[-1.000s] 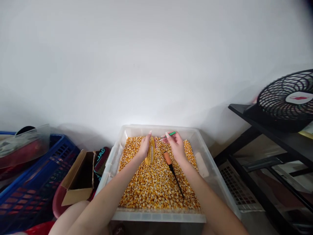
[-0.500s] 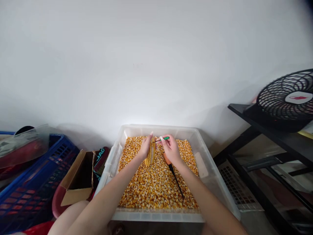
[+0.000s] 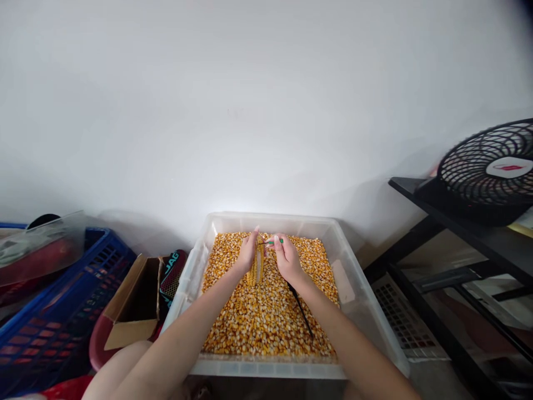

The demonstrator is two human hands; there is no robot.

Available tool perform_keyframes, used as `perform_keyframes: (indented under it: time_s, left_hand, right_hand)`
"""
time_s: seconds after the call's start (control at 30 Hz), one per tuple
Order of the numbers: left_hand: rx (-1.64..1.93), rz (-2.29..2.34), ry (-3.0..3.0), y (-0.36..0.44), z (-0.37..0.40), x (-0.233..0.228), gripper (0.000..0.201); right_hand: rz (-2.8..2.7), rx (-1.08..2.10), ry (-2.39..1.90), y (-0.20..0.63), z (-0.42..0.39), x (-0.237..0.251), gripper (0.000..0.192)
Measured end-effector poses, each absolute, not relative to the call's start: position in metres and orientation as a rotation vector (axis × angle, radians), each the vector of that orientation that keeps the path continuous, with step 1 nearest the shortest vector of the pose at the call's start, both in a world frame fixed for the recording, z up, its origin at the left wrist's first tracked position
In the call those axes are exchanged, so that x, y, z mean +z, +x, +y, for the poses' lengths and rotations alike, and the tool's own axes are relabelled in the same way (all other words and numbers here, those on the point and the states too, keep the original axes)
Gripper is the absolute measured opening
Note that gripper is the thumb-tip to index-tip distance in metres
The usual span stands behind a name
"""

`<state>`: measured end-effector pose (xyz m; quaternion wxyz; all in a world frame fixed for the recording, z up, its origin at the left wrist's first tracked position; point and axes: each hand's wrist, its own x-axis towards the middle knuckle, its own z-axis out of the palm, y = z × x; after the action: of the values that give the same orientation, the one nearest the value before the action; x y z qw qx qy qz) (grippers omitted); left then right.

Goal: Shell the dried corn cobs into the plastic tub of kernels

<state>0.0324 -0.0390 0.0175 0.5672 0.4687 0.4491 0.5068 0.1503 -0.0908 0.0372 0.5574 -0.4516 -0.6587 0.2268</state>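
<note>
My left hand (image 3: 247, 251) is closed around a corn cob (image 3: 255, 269), held tilted above a bed of loose kernels (image 3: 250, 322). A pale strip without kernels runs along the cob's side. Pinched in my right hand (image 3: 288, 259) is a small screwdriver with a green handle (image 3: 275, 241). Its thin dark shaft points left and meets the upper part of the cob. Beneath my right wrist, a second tool with a long black shaft (image 3: 303, 314) lies on the kernels, its handle hidden by the hand.
A translucent plastic bin (image 3: 375, 328) holds the kernels against a white wall. To the left are a cardboard box (image 3: 133, 328) in a red tub (image 3: 96, 341) and a blue basket (image 3: 54, 316). A black fan (image 3: 491, 166) sits on a dark rack (image 3: 416, 194) at right.
My right hand has shifted slightly down and left, bringing the green handle lower and covering the lying tool's orange handle. The left hand and cob have barely moved.
</note>
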Motion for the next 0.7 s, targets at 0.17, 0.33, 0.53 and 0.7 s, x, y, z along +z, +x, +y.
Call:
perform_keyframes:
  time_s: [0.17,0.33,0.53,0.7]
  left_hand:
    - [1.131,1.057,1.369,0.034,-0.044,0.025,0.051]
    - [1.132,1.062,1.617,0.024,-0.043,0.029,0.048]
    - [1.094,0.995,1.695,0.017,-0.037,0.034,0.045]
    - [1.159,0.970,1.332,0.016,-0.032,0.033,0.043]
  right_hand:
    - [-1.487,0.561,-1.145,0.156,-0.089,0.039,0.032]
    - [-1.460,0.738,-1.108,0.158,-0.085,0.038,0.032]
    - [-1.599,0.783,-1.091,0.151,-0.090,0.037,0.030]
    - [-1.470,0.669,-1.090,0.151,-0.095,0.044,0.031]
